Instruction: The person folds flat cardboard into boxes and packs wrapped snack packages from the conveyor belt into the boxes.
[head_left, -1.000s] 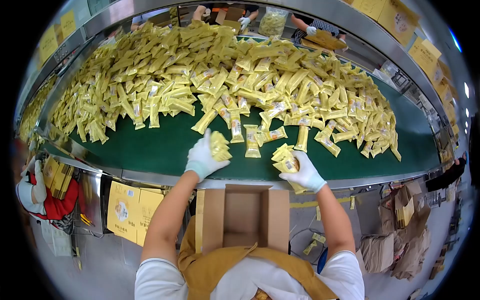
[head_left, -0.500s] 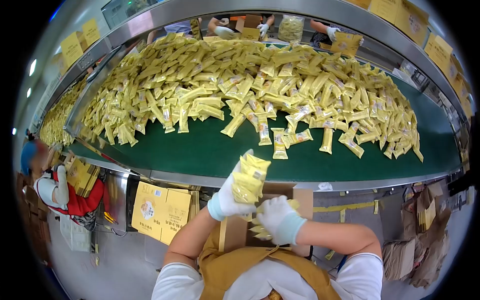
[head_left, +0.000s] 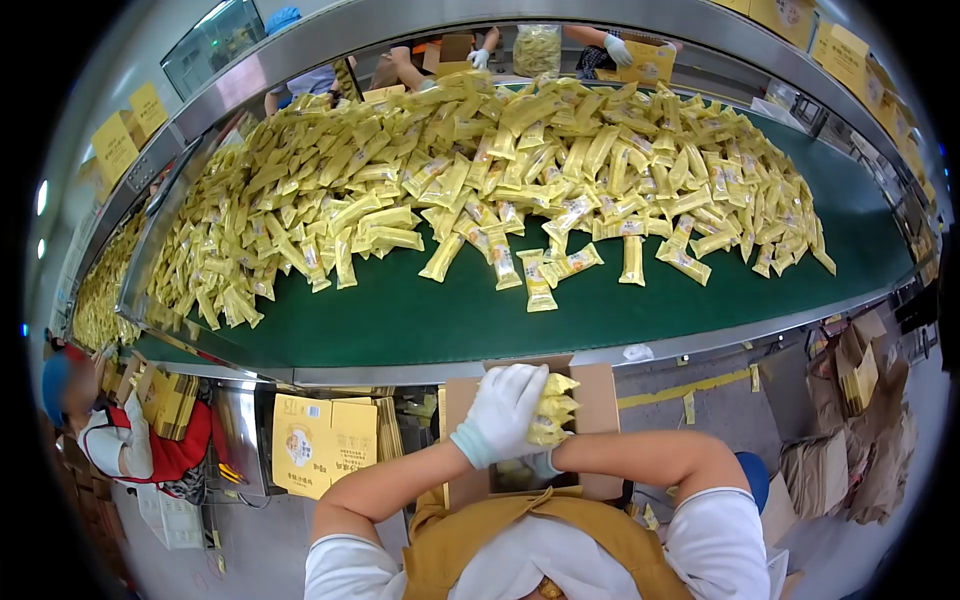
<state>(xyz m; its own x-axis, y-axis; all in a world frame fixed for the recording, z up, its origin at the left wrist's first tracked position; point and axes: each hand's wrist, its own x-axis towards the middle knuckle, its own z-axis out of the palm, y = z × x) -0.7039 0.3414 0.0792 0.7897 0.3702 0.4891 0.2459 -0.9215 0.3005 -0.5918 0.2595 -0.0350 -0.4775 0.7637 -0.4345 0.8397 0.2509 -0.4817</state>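
My left hand (head_left: 505, 408), in a white glove, is over the open cardboard box (head_left: 598, 400) in front of me. It is closed against a small stack of yellow snack packets (head_left: 554, 412), whose ends stick out on its right side. My right hand (head_left: 543, 465) reaches into the box below those packets; only its pale cuff area shows, and its fingers are hidden. More packets inside the box are partly visible in shadow.
A large heap of yellow packets (head_left: 400, 180) lies on the green conveyor belt (head_left: 420, 325) beyond the box. Flat printed cartons (head_left: 325, 445) stand at left. A co-worker in a red apron (head_left: 185, 445) is further left; other people work across the belt. Brown paper (head_left: 815, 480) is piled at right.
My left hand has come down from above the box's far edge with its packets and turned palm down. My right hand has gone deeper into the box. The view has shifted slightly.
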